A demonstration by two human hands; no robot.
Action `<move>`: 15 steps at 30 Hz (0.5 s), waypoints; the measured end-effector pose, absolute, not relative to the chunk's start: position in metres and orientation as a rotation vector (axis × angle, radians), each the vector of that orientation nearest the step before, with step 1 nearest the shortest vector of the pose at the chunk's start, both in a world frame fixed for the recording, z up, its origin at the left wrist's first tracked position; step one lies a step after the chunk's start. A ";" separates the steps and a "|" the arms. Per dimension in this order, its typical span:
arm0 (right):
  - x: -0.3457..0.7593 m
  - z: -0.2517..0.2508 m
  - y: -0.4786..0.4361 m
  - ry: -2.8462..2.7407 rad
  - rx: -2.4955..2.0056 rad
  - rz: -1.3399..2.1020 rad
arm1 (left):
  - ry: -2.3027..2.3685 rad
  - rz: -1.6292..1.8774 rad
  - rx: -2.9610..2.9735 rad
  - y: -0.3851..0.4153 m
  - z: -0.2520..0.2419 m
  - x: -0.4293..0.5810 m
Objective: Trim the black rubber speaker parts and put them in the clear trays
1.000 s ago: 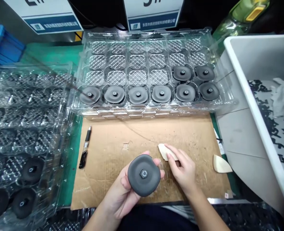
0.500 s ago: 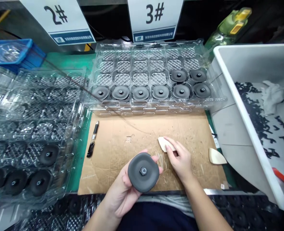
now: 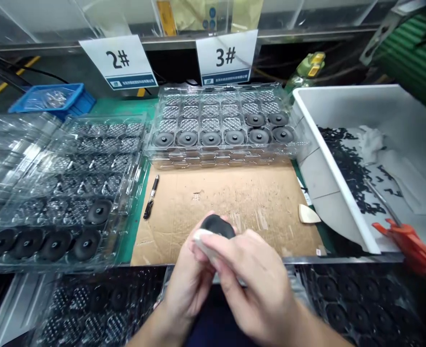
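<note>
My left hand holds a dark grey rounded disc part over the near edge of the cardboard sheet. My right hand is closed on a pale flat scraper and lies across the front of the disc, hiding most of it. Both hands are blurred by motion. Beyond the cardboard stands a clear plastic tray with several of the same grey discs in its near rows.
A second pale scraper lies at the cardboard's right edge and a black pen at its left. Clear trays with dark discs stand to the left. A white bin holding black scraps and orange pliers is on the right.
My right hand picked the pale scraper up off the cardboard and brought it onto the disc in my left hand. The view has tilted upward, showing more of the bench.
</note>
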State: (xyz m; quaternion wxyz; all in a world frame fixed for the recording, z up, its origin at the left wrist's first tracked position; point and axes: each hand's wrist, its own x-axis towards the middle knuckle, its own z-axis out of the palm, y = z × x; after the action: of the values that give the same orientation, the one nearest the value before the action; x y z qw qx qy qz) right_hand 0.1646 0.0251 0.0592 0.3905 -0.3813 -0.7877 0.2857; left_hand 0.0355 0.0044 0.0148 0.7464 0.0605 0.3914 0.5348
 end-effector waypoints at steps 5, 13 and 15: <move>0.160 0.063 0.023 -2.015 -1.011 0.768 | 0.855 1.204 0.269 -0.006 0.025 0.037; 0.155 0.064 0.008 -2.061 -0.893 0.662 | 0.740 1.187 0.273 -0.011 0.028 0.027; 0.152 0.064 0.012 -1.996 -0.966 0.559 | 0.752 1.133 0.275 -0.011 0.028 0.029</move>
State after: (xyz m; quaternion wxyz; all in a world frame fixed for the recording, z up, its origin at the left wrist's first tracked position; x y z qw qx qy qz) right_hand 0.1520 0.0117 0.0642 0.4146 -0.3845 -0.7942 0.2225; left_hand 0.0288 -0.0114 0.0280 0.7689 0.1268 0.3464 0.5222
